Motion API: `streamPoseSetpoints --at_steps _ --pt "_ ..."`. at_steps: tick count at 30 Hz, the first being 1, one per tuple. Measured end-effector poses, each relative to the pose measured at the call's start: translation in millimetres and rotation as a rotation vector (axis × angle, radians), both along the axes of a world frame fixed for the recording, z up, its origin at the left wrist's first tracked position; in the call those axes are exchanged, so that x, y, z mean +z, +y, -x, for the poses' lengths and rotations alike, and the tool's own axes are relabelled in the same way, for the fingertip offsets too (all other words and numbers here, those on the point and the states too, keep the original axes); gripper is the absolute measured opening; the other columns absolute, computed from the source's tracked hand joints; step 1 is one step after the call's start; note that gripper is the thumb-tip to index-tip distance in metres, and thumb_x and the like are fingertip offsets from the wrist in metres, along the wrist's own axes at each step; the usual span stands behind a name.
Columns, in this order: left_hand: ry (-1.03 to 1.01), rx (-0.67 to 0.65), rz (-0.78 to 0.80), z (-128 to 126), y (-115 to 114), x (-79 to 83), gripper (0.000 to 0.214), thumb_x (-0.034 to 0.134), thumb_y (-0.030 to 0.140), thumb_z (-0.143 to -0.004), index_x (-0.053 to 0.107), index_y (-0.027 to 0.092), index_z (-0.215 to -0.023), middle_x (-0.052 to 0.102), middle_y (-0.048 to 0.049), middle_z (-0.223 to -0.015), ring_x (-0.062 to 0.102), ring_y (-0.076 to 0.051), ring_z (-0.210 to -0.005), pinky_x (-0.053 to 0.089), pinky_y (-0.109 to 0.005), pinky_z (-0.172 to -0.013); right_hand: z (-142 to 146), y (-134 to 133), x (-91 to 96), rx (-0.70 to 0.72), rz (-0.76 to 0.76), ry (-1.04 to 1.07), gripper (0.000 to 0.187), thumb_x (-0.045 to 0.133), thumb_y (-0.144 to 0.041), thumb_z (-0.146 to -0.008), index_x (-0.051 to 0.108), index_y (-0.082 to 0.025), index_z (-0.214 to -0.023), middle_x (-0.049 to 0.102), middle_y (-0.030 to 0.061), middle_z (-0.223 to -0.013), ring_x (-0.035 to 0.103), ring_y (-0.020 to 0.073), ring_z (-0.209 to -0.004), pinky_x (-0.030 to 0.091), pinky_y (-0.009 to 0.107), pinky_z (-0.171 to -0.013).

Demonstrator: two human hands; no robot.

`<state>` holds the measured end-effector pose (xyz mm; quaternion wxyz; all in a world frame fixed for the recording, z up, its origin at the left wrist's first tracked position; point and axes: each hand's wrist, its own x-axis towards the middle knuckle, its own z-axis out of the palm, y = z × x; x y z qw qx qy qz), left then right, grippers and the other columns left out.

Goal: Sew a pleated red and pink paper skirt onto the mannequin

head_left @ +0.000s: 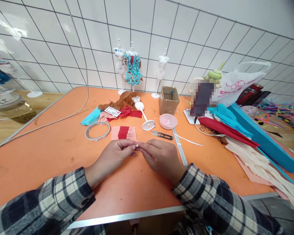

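My left hand (119,150) is closed in a pinch on a small white piece (137,145), perhaps a bit of tape. Meeting it at the fingertips, my right hand (161,157) is also closed, its fingers pressed together at the same piece. Just beyond the hands lies a pink crepe-paper piece (131,133) with a red strip (122,132) across its middle. A roll of double-sided tape (88,132) lies flat to the left. Black-handled thread snips (165,135) rest behind my right hand.
A pink bowl (168,122), a cardboard box (169,101) and a toppled white mannequin (148,124) stand or lie farther back. Small dress forms (133,70) line the wall. Crepe paper (231,130) and a blue tray (271,147) occupy the right; a cable (85,65) crosses the left.
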<state>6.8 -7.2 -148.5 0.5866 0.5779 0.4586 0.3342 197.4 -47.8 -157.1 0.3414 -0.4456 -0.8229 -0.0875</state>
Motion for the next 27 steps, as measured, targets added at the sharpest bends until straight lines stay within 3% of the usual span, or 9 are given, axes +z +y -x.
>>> streamPoseSetpoints --at_steps 11,16,20,27 --pt "-0.069 -0.008 0.056 3.0 1.8 -9.1 0.029 0.079 0.036 -0.070 0.080 0.020 -0.094 0.079 -0.0079 -0.105 0.072 -0.026 -0.101 0.055 -0.039 -0.096 -1.0 1.3 2.5 -0.045 0.024 -0.021 0.024 0.052 -0.026 -0.098 0.073 -0.020 -0.108 0.074 0.0035 -0.086 0.066 0.0130 -0.075 0.046 0.025 -0.065" --pt "-0.025 -0.096 0.042 3.0 0.6 -4.6 0.039 0.079 0.037 -0.073 0.078 0.021 -0.108 0.076 -0.0079 -0.116 0.068 -0.028 -0.111 0.048 -0.043 -0.105 -0.9 0.8 3.7 -0.025 0.044 0.035 0.022 0.053 -0.024 -0.098 0.071 -0.022 -0.109 0.073 0.0029 -0.089 0.066 0.0130 -0.078 0.047 0.025 -0.068" --pt "-0.008 -0.145 0.033 3.6 0.4 -4.8 0.039 0.079 0.039 -0.074 0.077 0.022 -0.108 0.076 -0.0067 -0.117 0.067 -0.027 -0.112 0.048 -0.041 -0.104 -2.1 3.3 0.1 -0.012 0.078 0.085 0.016 0.056 -0.022 -0.095 0.072 -0.021 -0.096 0.073 0.0022 -0.088 0.066 0.0132 -0.079 0.047 0.025 -0.069" --pt "0.033 -0.073 0.007 1.3 -1.1 -2.3 0.043 0.081 0.045 -0.071 0.077 0.022 -0.106 0.077 -0.0075 -0.114 0.069 -0.027 -0.107 0.051 -0.039 -0.099 -1.8 8.5 -3.7 -0.017 0.167 0.172 0.011 0.059 -0.022 -0.092 0.069 -0.020 -0.088 0.071 0.0021 -0.084 0.064 0.0141 -0.079 0.046 0.025 -0.068"
